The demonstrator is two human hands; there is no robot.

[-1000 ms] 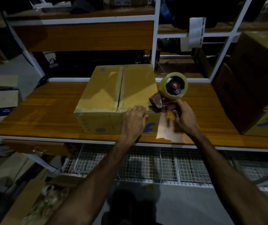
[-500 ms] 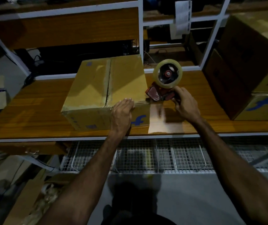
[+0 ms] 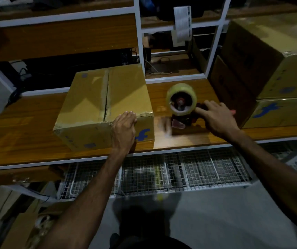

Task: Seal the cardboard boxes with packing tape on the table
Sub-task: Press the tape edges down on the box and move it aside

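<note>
- Head view looks down on a wooden worktop [image 3: 27, 126] with a white edge, set under white-framed shelving; a wire mesh rack [image 3: 180, 173] runs below its front edge.
- Two large cardboard boxes are stacked at the right end of the worktop: the upper box [image 3: 262, 56] sits on the lower box [image 3: 280, 112], which bears a blue logo on its near face.
- Left of centre on the worktop stands the cardboard box [image 3: 97, 103] being worked on, flaps shut, a strip of clear tape along its centre seam and over its front top edge, a blue logo on its front face.
- Just right of that box, apart from it, the tape dispenser [image 3: 181, 106] stands on the worktop, its yellowish roll upright above a dark red body; the loose tape end beside it is blurred.
- Left hand [image 3: 124, 128] lies flat on the box's front face, its straight fingers reaching over the top front edge near the taped seam; its grip is open, pressing rather than clasping.
- Right hand [image 3: 216, 119] is at the dispenser's right side, fingers spread and fairly straight, fingertips touching the roll and the handle area; the grip looks open, not wrapped round the handle.
</note>
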